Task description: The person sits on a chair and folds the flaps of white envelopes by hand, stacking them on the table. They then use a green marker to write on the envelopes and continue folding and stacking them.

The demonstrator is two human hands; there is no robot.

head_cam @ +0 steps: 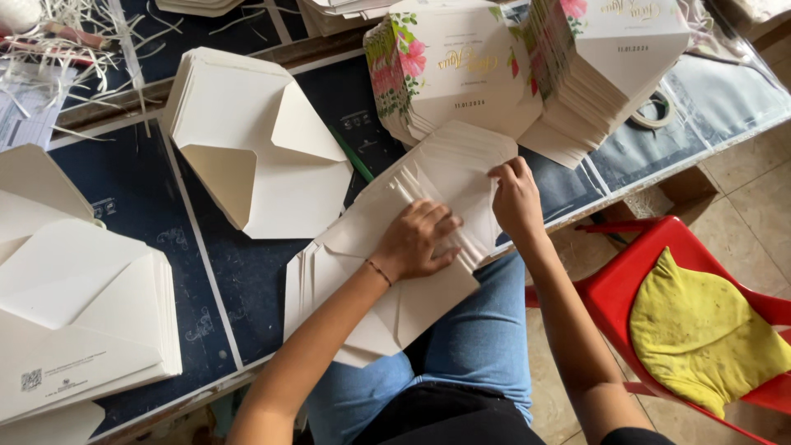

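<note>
A fanned stack of cream envelopes (362, 247) lies at the table's near edge, over my lap. My left hand (416, 239) rests on top of it, its curled fingers pressing down on the flaps. My right hand (515, 198) pinches the edge of a folded flap at the stack's far right end. Behind the stack stand two piles of floral-printed cards (461, 70) with pink flowers and gold lettering.
Another pile of open cream envelopes (255, 144) sits at centre left, and more envelopes (78, 321) are at the left edge. A green pencil (353, 155) lies between piles. Paper shreds (66, 41) are at top left, a tape roll (655, 111) at right. A red chair (634, 280) holds a yellow cloth (700, 330).
</note>
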